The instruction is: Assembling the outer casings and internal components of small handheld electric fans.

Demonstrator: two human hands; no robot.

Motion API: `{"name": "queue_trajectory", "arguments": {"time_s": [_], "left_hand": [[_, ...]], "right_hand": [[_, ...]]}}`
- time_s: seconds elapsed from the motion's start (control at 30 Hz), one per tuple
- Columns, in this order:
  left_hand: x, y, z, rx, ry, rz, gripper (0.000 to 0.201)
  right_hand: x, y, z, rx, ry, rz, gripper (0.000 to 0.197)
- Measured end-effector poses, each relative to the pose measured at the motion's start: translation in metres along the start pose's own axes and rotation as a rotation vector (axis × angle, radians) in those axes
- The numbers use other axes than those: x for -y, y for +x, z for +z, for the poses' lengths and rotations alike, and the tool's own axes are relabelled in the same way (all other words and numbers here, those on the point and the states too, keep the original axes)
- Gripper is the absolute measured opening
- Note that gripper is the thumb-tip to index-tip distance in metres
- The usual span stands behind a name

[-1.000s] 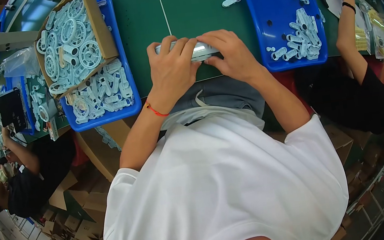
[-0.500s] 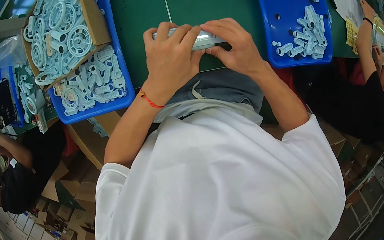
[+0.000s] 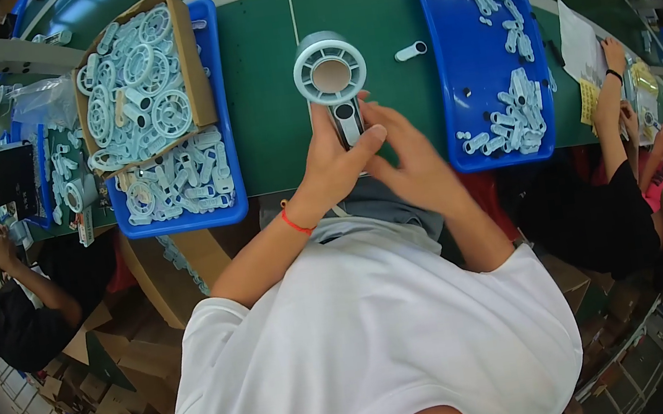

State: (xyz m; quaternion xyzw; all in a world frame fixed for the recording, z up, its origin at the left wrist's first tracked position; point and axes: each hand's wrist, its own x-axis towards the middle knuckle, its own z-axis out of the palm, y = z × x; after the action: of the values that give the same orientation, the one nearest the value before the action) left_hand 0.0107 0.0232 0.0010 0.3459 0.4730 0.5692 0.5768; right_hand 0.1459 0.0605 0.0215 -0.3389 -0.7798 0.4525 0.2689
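Note:
A pale-blue and grey handheld fan (image 3: 328, 45) stands upright over the green table, its round spoked head at the top and its handle downward. My left hand (image 3: 327, 167) is wrapped round the handle, the thumb lying across its front near a dark oval panel. Close by on the right is my right hand (image 3: 420, 162), fingers stretched and apart from the thumb, slightly blurred. Its fingertips are next to the handle; whether they touch it I cannot tell. A small white part with a dark end (image 3: 410, 51) lies on the table to the right of the fan.
At left, a cardboard box (image 3: 195, 65) of pale-blue rings and parts rests on a blue tray (image 3: 224, 214) with more parts. Another blue tray (image 3: 453, 105) with small parts stands at right. Co-workers sit on both sides, one reaching an arm (image 3: 607, 102) over the table.
The device lay crosswise between both hands; now it is turned upright, with its round head showing. My right hand has come off its end and moved lower. The view has shifted.

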Motion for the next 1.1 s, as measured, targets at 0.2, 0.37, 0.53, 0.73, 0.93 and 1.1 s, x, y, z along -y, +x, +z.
{"name": "queue_trajectory", "arguments": {"time_s": [0.2, 0.37, 0.53, 0.73, 0.93, 1.1], "left_hand": [[-0.017, 0.077, -0.010, -0.238, 0.723, 0.359, 0.067], [-0.042, 0.216, 0.002, -0.259, 0.582, 0.136, 0.053], [-0.017, 0.357, 0.007, -0.502, 1.092, 0.075, 0.053], [-0.074, 0.345, -0.089, -1.350, 0.873, 0.459, 0.063], [-0.075, 0.354, -0.152, -1.412, 0.711, -0.541, 0.069], [-0.071, 0.352, -0.143, -1.220, 0.160, 0.512, 0.049]], "right_hand": [[-0.022, -0.029, -0.128, 0.164, -0.773, 0.361, 0.027], [-0.052, -0.038, -0.122, 0.320, -0.761, 0.140, 0.025], [-0.061, -0.042, -0.127, 0.305, -0.797, -0.026, 0.019], [-0.069, -0.042, -0.125, -0.264, -0.589, 0.067, 0.025], [-0.036, -0.002, -0.081, -0.138, -0.251, 0.137, 0.030], [-0.039, 0.020, -0.033, -0.119, 0.156, 0.262, 0.028]]}}
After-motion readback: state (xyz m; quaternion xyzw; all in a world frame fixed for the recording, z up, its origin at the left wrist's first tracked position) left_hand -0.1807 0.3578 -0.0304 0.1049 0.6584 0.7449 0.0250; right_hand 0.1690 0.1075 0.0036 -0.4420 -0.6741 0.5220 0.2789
